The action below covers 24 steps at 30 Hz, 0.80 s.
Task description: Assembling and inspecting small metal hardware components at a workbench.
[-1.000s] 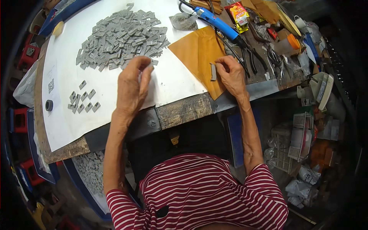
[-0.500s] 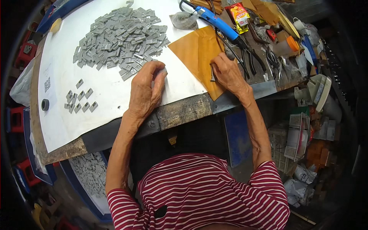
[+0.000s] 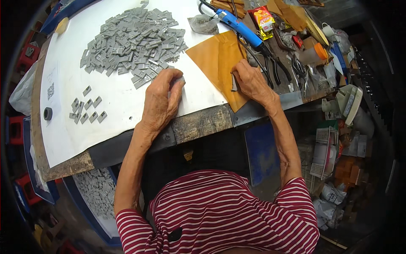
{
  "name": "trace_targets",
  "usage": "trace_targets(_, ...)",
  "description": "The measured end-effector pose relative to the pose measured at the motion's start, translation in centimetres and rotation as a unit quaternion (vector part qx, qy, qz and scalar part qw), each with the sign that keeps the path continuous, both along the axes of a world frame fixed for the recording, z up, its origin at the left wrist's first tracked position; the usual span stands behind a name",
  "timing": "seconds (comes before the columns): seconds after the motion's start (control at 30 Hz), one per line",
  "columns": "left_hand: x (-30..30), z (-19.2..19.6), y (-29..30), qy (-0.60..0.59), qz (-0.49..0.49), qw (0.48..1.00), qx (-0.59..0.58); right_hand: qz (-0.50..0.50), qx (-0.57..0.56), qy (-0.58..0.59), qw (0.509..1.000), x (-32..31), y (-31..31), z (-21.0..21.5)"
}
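Observation:
My left hand (image 3: 160, 99) rests at the front of the white sheet (image 3: 122, 131), fingers curled around a small grey rectangular piece (image 3: 180, 79) that is mostly hidden. Just beyond it spreads a big heap of similar grey pieces (image 3: 131, 42). Over the brown paper (image 3: 220, 59) my right hand (image 3: 255, 84) pinches a short, thin dark-grey strip (image 3: 234, 82); its exact kind I cannot make out. Several separate grey pieces (image 3: 88, 103), each with a dark slot, lie to the left of my left hand.
Far right, a blue corded handheld tool (image 3: 239, 26) and dark-handled pliers (image 3: 281, 70) lie among clutter. A clear bag of small parts (image 3: 203, 24) sits beyond the brown paper. On the left is a black ring (image 3: 48, 113). Below the table edge stands a blue tray (image 3: 76, 192) of grey pieces.
The view has shifted very slightly. Both hands keep nearly the same place and grip.

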<state>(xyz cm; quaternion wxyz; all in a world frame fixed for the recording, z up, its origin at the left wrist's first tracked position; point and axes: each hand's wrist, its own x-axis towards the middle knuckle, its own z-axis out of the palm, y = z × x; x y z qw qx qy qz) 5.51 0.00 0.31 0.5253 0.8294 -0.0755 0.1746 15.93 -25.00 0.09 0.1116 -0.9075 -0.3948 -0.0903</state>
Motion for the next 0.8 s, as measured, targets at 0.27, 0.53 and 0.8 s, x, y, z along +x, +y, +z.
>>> trace_targets(0.27,0.1,-0.1,0.0,-0.008,-0.005,1.0,0.006,0.01,0.003,0.041,0.999,0.4,-0.1,0.7)
trace_targets(0.53,0.1,0.0,0.0,-0.005,0.0,1.0,0.002,0.043,0.003,0.042,0.998,0.6,0.0,1.2)
trace_targets(0.8,0.0,-0.1,-0.1,0.007,0.001,1.0,-0.007,0.056,0.029,0.014,0.998,0.1,0.0,0.8)
